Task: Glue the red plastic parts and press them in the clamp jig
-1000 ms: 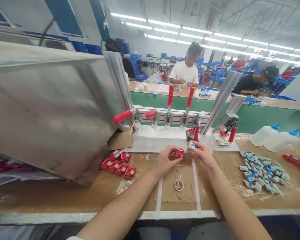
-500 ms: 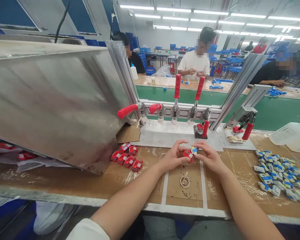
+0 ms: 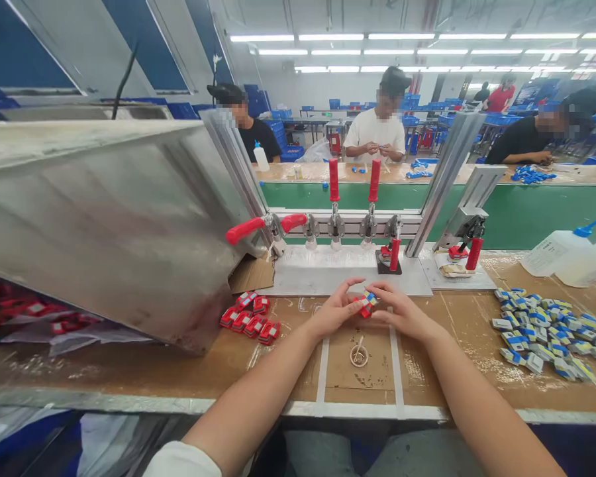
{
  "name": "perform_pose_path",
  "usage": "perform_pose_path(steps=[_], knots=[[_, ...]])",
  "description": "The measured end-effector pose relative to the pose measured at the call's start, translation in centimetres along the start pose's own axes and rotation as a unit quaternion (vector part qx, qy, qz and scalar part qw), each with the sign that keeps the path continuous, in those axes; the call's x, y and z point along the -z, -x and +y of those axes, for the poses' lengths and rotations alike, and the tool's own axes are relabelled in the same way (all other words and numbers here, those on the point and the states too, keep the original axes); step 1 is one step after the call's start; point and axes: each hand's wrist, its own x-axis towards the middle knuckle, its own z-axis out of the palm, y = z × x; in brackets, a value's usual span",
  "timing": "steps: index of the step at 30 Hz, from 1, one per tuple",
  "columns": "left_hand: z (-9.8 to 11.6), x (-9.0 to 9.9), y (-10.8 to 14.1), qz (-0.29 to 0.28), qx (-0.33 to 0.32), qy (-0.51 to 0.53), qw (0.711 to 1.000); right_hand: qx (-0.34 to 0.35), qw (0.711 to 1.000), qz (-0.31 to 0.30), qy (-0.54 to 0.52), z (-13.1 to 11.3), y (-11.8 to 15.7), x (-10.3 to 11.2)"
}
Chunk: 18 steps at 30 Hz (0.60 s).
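My left hand pinches a small red plastic part above the table. Against that part's upper right side sits a small white, blue and yellow block. Fingers of my right hand rest on the block's top edge, with the thumb lower down; my fingers partly cover both pieces. Below the hands, a small round cup with a thin stick in it stands on a taped cardboard sheet. Several red parts lie to the left, and a pile of white, blue and yellow blocks lies to the right.
Behind my hands stands a metal frame with red-handled toggle clamps. A large sheet-metal housing fills the left. Plastic bottles stand at right. Co-workers sit across a green-edged bench.
The camera view has shifted, so the scene sits a little further left. My right thumb has moved away from the pieces slightly, while my left hand still grips the red part.
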Motion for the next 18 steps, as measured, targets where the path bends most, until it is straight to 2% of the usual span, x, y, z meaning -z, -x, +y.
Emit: perform_pose_path(steps=[3,6,9,11,12,15,18], knots=[[0.6,-1.3,-0.5,0.059,0.007,-0.028,0.998,-0.013,0.996,0.085,0.017,0.4,-0.1,-1.4],[2.1,-2.2,-1.2,0.085,-0.003,-0.158,0.984,-0.076,0.983,0.169,-0.002,0.6,-0.4,-2.0],[3.6,-2.4,-2.2,0.088,-0.074,-0.360,0.926,-0.154,0.959,0.211,-0.107,0.8,-0.8,-1.6],[3.9,-2.4,-3.0,0.072,-0.100,-0.423,0.898,-0.199,0.934,0.221,-0.197,0.9,-1.0,-1.3],[3.8,-2.4,-3.5,0.067,-0.096,-0.422,0.899,-0.223,0.920,0.220,-0.236,0.9,-1.1,-1.2],[2.8,-2.7,-4.9,0.073,-0.056,-0.350,0.932,-0.304,0.879,0.202,-0.307,1.0,-1.3,-1.1],[1.5,-3.2,-5.7,0.070,-0.033,-0.274,0.959,-0.351,0.859,0.187,-0.322,1.3,-1.2,-1.1]])
